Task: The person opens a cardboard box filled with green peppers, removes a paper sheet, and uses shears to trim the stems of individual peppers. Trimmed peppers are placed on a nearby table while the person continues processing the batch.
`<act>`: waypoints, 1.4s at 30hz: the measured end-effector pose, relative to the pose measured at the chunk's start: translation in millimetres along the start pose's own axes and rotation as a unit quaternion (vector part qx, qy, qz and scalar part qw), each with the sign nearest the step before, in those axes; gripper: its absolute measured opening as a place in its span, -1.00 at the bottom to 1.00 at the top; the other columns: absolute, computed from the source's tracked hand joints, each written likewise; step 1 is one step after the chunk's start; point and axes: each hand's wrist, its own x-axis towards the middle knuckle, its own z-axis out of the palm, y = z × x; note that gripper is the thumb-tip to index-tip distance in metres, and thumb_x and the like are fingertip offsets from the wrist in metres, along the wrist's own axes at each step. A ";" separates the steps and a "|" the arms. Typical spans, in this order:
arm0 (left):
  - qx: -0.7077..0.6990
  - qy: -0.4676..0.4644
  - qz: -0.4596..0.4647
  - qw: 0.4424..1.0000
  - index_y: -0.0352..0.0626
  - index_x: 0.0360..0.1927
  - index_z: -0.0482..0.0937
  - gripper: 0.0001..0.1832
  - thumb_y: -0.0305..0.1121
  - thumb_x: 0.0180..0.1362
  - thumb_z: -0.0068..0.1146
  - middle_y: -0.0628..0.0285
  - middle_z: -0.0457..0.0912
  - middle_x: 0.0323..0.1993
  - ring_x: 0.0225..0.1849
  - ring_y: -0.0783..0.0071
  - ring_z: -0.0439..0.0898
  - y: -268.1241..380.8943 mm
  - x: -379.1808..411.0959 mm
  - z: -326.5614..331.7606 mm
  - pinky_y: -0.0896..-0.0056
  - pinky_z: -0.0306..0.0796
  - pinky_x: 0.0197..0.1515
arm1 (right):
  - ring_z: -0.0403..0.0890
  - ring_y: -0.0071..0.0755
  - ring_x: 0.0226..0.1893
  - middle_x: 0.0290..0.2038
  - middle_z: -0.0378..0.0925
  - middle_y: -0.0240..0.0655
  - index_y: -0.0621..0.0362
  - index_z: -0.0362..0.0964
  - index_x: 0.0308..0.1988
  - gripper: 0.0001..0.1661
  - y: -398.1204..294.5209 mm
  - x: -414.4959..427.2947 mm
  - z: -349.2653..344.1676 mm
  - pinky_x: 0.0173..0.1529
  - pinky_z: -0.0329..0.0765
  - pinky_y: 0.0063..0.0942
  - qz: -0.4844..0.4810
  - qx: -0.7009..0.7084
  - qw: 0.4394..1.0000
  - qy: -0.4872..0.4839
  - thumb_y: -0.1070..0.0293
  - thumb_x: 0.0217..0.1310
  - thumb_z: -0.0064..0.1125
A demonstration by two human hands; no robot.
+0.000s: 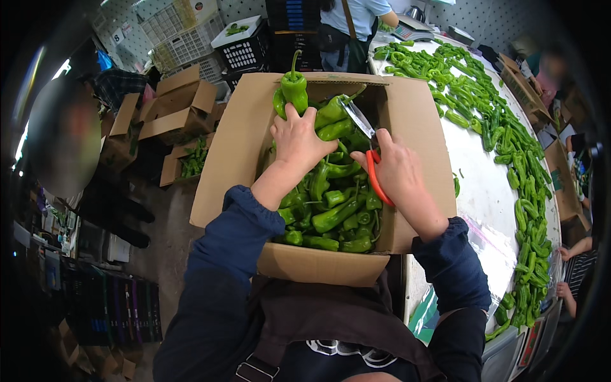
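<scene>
An open cardboard box (324, 265) full of green peppers (334, 215) stands before me. My left hand (298, 141) is closed around several green peppers (294, 90) above the box's far left part; one points its long stem upward. In my right hand (398, 167) are scissors with red-orange handles (377, 184). Their metal blades (357, 117) lie near the stem of a pepper (331, 112) just right of my left hand. Whether the blades touch that stem I cannot tell.
Rows of green peppers (506, 138) lie along the white table (472, 167) at right, with a kitchen scale (413, 31) at its far end. A person (351, 28) stands beyond the box, others at both sides. More cardboard boxes (176, 107) and a black crate (243, 55) are at left.
</scene>
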 end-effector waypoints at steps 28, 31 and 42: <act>-0.024 -0.041 0.183 0.982 -0.07 -0.10 0.55 -0.30 -0.11 -0.44 0.51 -0.09 0.34 0.04 0.00 -0.18 0.35 16.8 -23.0 17.3 -0.09 0.24 0.07 | 0.62 0.09 -0.48 -0.56 0.56 0.00 0.22 0.44 -0.25 -0.46 24.8 32.5 -43.1 -0.36 0.53 -0.12 -0.040 -0.058 0.988 -0.135 -0.11 0.21 0.19; -0.046 -0.020 0.164 0.985 -0.04 -0.09 0.55 -0.30 -0.11 -0.43 0.51 -0.11 0.34 0.03 0.00 -0.20 0.35 12.8 -17.9 16.7 -0.12 0.25 0.07 | 0.59 0.12 -0.53 -0.58 0.54 0.00 0.23 0.44 -0.27 -0.48 23.6 34.7 -46.4 -0.42 0.51 -0.16 -0.030 -0.021 0.992 -0.125 -0.08 0.22 0.19; -0.839 -0.010 -0.084 0.538 -0.20 0.11 0.34 -0.35 0.16 0.20 0.06 -0.14 0.57 0.00 0.09 -0.01 0.53 -42.7 26.6 -15.5 -0.01 0.35 0.23 | 0.61 -0.40 -0.50 -0.42 0.54 -0.23 0.24 0.35 -0.03 -0.25 6.0 -10.3 -62.4 -0.36 0.53 -0.56 0.242 0.515 0.750 -0.337 -0.30 0.41 -0.30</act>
